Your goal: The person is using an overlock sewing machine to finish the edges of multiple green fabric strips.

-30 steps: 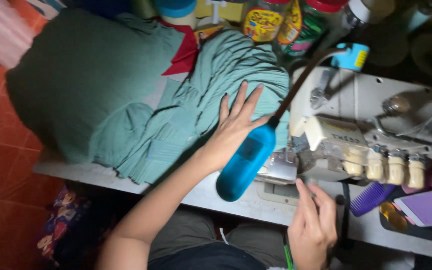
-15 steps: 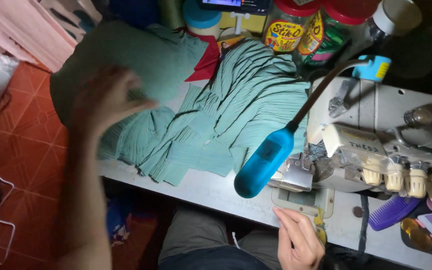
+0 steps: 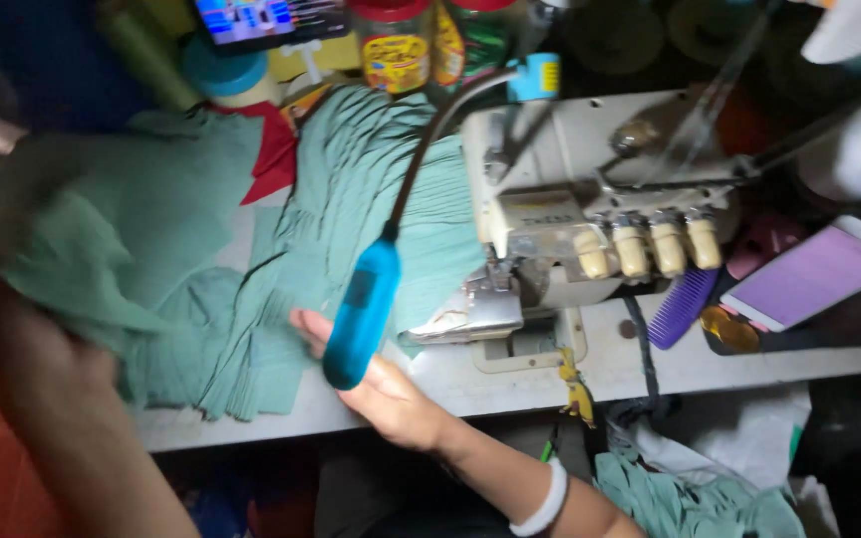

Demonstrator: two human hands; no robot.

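Note:
A pile of green pleated fabric (image 3: 351, 199) covers the left half of the white sewing table (image 3: 510, 384). My left hand (image 3: 17, 224) is blurred at the far left and seems to grip a loose fold of this fabric, lifted off the pile. Flat at the table's front edge lies my right hand (image 3: 391, 399), with its fingertips touching the fabric's lower edge. It sits just under the blue head of a gooseneck lamp (image 3: 361, 309). The white overlock sewing machine (image 3: 570, 199) stands right of the hand.
A purple comb (image 3: 685, 304) and a phone with a lit screen (image 3: 814, 274) lie right of the machine. Jars (image 3: 396, 45), a small screen (image 3: 251, 20) and a red cloth (image 3: 276, 149) are at the back. Green scraps (image 3: 690, 498) lie below the table.
My left hand has swung off the fabric pile out to the far left and taken up a fold. My right hand has come up from my lap to the fabric's edge.

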